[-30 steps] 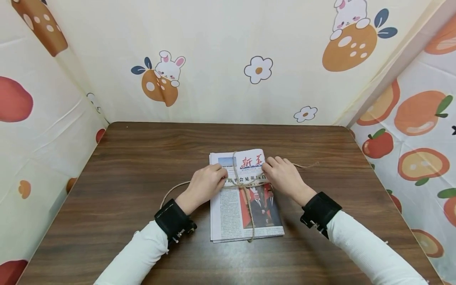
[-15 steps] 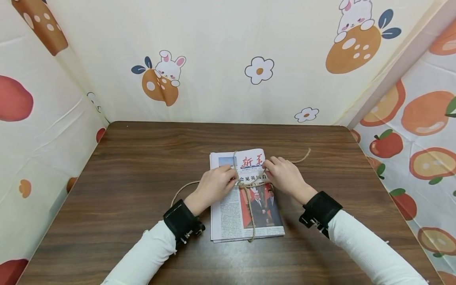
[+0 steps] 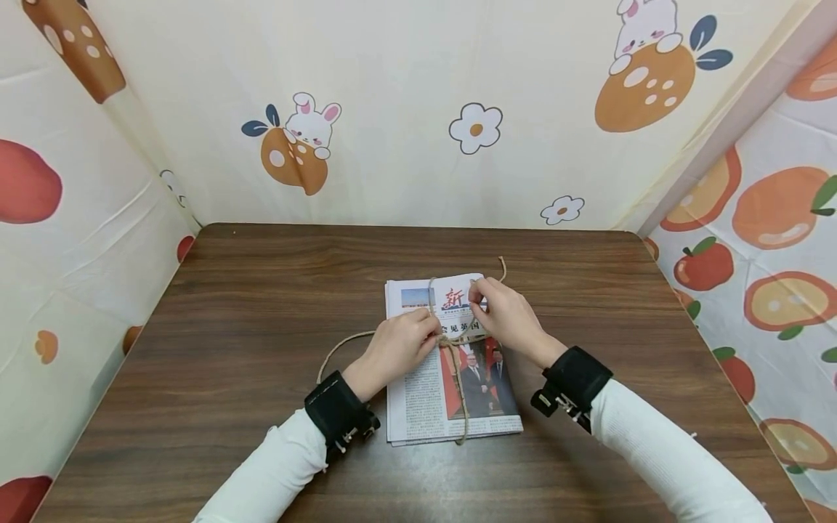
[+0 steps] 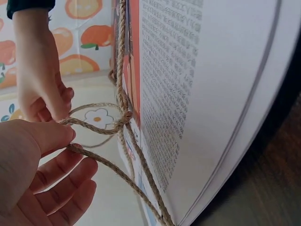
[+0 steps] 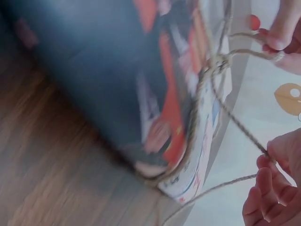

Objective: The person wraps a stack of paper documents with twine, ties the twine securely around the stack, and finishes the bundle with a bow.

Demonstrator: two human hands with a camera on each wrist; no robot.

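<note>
A stack of folded newspapers [image 3: 418, 407] lies on the table, bound crosswise with jute twine [image 3: 463, 398]. The strands meet in a knot [image 4: 125, 117] at the middle of the top sheet. My left hand [image 3: 400, 347], just left of the knot, pinches a bent piece of twine between thumb and forefinger. In the left wrist view its other fingers are loosely curled. My right hand [image 3: 506, 316] is above the upper right of the stack and pinches another twine strand [image 5: 242, 128] running from the knot. That strand's loose end sticks up behind the right hand.
The brown wooden table [image 3: 261, 290] spreads around the stack. A cream patterned wall sheet [image 3: 392, 145] rises behind its back edge, with fruit-printed sheets [image 3: 785, 305] at the sides. Black bands [image 3: 575, 385] with cameras sit on both wrists.
My left hand has moved right, closer to the knot. The right hand has shifted slightly left and up, and the twine's loose end has swung from the right to behind the stack.
</note>
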